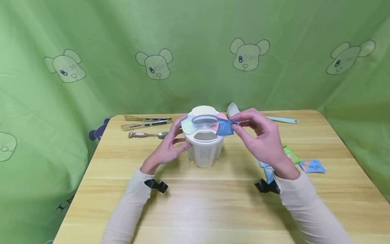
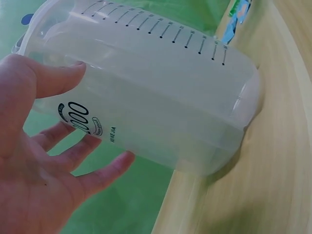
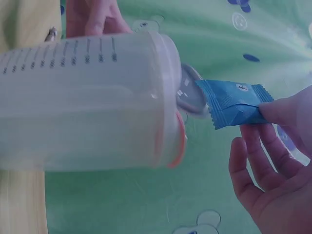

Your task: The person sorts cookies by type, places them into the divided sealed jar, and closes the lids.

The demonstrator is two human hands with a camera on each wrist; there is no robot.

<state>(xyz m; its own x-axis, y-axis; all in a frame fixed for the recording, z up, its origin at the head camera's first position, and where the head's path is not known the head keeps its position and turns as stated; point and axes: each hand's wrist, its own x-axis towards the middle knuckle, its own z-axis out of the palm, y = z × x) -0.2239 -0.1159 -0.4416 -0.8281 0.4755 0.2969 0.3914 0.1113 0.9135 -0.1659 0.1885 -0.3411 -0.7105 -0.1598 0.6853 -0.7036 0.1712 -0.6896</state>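
A translucent white canister (image 1: 204,154) with measuring marks stands upright on the table. Its petal-shaped lid has mint, white and pink flaps. A grey oval flap (image 1: 205,120) is raised at the lid's middle, behind an opening (image 1: 205,136) at the front. My left hand (image 1: 169,145) grips the canister's left side near the top, thumb in front and fingers round the side, as the left wrist view shows. Between thumb and fingertips, my right hand (image 1: 259,134) pinches a small blue sealed packet (image 3: 236,103). That packet overlaps the lid's right edge in the head view, close to the raised flap.
Under my right forearm lie several blue packets (image 1: 313,166) and a green one (image 1: 291,155). Behind the right hand is a ladle (image 1: 283,119) with a turquoise handle. Tongs (image 1: 146,124) and a spoon (image 1: 146,135) lie at back left. A green curtain (image 1: 195,78) hangs behind the table.
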